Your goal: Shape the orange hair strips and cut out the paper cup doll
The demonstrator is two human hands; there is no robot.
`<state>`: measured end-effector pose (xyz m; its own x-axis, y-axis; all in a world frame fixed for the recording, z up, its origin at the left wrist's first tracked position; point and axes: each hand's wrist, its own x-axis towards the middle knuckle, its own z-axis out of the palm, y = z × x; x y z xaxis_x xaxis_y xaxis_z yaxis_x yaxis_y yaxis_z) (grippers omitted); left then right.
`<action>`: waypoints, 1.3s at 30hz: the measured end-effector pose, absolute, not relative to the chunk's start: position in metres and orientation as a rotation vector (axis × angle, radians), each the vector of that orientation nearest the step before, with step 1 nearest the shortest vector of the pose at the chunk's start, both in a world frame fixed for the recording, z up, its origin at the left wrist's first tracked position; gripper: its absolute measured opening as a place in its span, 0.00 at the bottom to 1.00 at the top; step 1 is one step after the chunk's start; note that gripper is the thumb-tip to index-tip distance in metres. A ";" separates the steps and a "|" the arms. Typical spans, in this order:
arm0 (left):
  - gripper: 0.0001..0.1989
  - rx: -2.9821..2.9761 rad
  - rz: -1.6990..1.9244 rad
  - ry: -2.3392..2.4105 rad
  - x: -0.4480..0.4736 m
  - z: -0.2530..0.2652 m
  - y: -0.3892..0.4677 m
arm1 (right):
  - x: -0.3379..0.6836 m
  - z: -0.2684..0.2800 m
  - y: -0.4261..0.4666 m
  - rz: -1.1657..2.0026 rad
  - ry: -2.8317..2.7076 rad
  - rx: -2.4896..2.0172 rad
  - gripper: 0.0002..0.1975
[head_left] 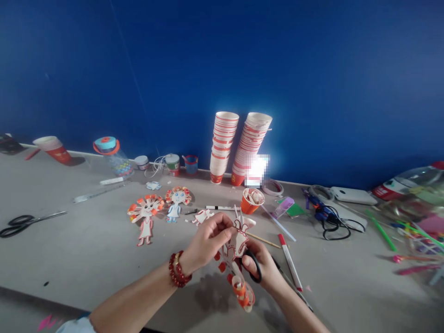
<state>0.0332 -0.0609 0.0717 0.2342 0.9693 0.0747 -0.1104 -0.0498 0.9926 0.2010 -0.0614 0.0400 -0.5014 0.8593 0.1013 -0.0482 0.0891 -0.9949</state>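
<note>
My left hand (208,238), with red beads at the wrist, is closed on a paper cutout (239,243) shaped like a small dress outlined in red. My right hand (266,267) grips scissors (256,269) by their black handles. The blades point away from me behind the cutout, slightly apart at the tips. Below my hands hangs a curled strip of orange-and-white paper cup (239,287); what holds it is hidden. Left of my hands lie two paper dolls, one in red outline (146,226) and one in blue (174,210). A smaller red-outlined cutout (201,216) lies near my left fingers.
Two tall stacks of paper cups (224,148) stand against the blue wall. A cup of paper scraps (252,201) is just beyond my hands. A red marker (290,261) lies to the right, near a blue glue gun (321,206). Other scissors (24,224) lie far left.
</note>
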 end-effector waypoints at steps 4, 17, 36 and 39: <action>0.09 1.347 1.087 0.917 0.028 0.075 -0.059 | 0.204 0.044 -0.061 1.628 -1.580 -0.806 0.29; 0.06 1.416 0.984 0.920 0.021 0.082 -0.057 | 0.205 0.044 -0.061 1.655 -1.596 -0.806 0.30; 0.07 1.482 0.905 0.932 0.014 0.081 -0.052 | 0.213 0.035 -0.056 1.617 -1.658 -0.891 0.30; 0.08 1.478 0.912 0.927 0.014 0.082 -0.051 | 0.213 0.035 -0.056 1.610 -1.660 -0.893 0.30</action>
<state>0.0141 -0.0514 0.0820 0.3942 0.9177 0.0482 0.0636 -0.0796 0.9948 0.2132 -0.0559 0.0352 -0.5561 0.8311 -0.0062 0.0320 0.0139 -0.9994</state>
